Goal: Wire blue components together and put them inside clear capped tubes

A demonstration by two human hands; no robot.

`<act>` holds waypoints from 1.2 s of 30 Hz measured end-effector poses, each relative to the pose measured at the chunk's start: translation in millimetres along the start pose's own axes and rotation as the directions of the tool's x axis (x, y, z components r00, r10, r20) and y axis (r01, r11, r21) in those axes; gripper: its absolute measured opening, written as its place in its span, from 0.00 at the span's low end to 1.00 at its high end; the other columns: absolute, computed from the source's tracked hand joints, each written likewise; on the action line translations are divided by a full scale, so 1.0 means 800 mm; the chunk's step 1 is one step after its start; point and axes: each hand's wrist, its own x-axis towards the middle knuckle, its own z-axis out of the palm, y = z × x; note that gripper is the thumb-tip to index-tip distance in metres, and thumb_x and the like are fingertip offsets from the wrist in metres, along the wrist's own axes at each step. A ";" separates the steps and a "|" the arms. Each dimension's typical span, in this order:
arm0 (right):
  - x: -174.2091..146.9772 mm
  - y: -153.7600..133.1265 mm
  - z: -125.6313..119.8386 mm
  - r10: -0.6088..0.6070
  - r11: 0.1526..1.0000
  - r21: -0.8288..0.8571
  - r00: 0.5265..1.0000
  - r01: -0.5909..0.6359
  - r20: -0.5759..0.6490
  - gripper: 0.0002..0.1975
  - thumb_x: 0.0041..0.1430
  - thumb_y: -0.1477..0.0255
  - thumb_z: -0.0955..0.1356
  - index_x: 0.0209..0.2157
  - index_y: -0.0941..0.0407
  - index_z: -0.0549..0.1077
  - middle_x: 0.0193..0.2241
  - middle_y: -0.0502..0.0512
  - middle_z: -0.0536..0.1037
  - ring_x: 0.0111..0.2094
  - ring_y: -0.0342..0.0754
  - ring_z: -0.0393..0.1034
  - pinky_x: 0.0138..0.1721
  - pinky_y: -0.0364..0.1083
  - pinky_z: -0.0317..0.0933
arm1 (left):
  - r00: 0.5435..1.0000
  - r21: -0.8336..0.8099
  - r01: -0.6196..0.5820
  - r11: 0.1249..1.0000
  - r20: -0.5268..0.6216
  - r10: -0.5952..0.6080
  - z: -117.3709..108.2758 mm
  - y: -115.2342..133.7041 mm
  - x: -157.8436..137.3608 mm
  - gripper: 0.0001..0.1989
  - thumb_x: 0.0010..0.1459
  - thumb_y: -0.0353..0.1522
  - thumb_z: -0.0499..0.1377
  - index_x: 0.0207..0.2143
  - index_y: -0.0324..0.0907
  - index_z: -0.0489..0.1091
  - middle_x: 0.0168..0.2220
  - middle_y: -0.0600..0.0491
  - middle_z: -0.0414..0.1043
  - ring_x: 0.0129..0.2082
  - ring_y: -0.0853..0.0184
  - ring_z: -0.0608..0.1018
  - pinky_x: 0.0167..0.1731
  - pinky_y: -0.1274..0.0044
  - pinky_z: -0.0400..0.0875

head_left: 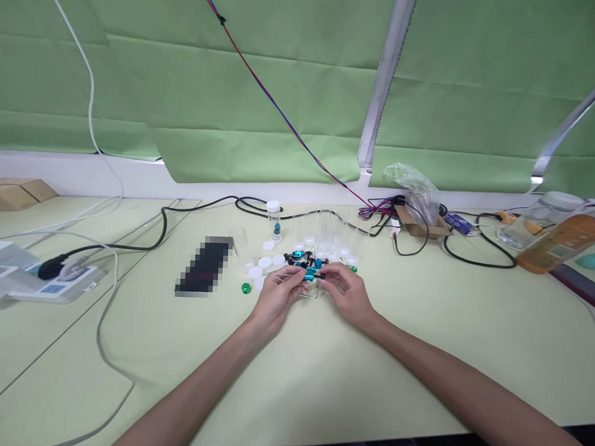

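Observation:
My left hand point(277, 299) pinches a small shiny blue piece point(309, 277) between thumb and fingers. A black end of that piece points toward my right hand point(349, 295), whose thumb and fingertips close on it. Thin metal rods point(308, 296) show about the left fingers; whether they belong to the piece I cannot tell. Just beyond the hands lies a pile of small blue and black parts point(299, 255). Several round white caps point(264, 263) are scattered beside it, and a small green part point(246, 288) sits left of my left hand.
Several clear tubes point(326, 230) stand behind the pile. A clear vial point(273, 223) with a white cap holds a blue part. A pixelated dark object point(205, 266) lies left. Further left is a power strip point(56, 283); at right, a cardboard box point(422, 224) and an orange bottle point(560, 242).

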 end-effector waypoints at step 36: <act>0.005 -0.002 -0.003 -0.012 1.000 -0.006 1.000 0.012 -0.001 0.09 0.60 0.67 0.69 0.42 0.52 0.76 0.39 0.55 0.75 0.40 0.48 0.73 0.44 0.49 0.71 | 1.000 -0.008 -0.004 1.000 -0.004 0.004 0.002 0.002 0.003 0.11 0.44 0.31 0.71 0.31 0.37 0.75 0.25 0.53 0.74 0.26 0.72 0.76 0.30 0.81 0.74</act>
